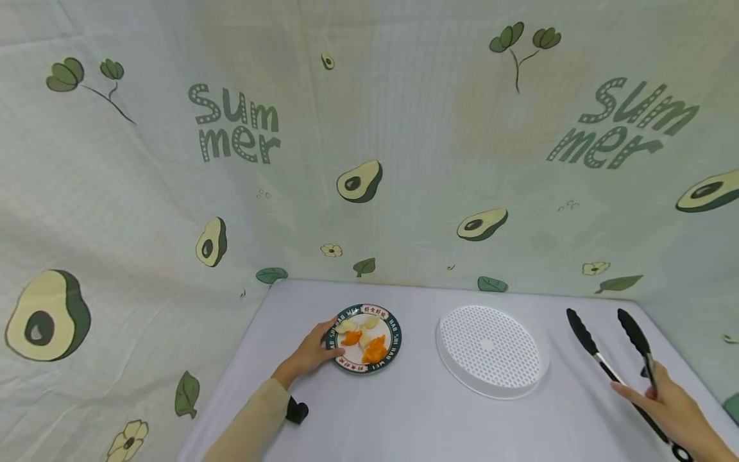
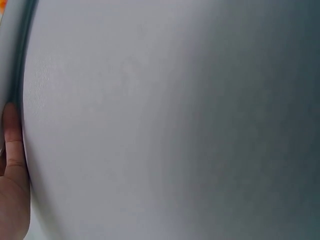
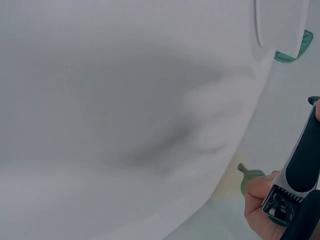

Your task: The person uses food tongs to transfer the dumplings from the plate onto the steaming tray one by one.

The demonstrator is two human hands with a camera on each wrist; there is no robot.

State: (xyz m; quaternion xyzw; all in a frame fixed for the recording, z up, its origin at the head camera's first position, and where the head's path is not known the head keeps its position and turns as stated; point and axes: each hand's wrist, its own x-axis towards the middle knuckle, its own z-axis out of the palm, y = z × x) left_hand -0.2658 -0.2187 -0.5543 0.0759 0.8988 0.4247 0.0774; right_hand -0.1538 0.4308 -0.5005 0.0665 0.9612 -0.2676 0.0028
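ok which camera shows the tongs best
The head view: it shows the tongs almost whole, with the right hand covering part of them. The right wrist view has only a close, cropped piece; the left wrist view shows none.

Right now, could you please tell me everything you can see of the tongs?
The tongs have two black heads, metallic-looking silver arms, black handles edged in silver and a dark ring at the rear end. The heads, perhaps silicone or plastic, stand well apart and point away from the person. The right grip holds the handles; the tongs seem raised over the right side of the table, to the right of the white perforated tray.
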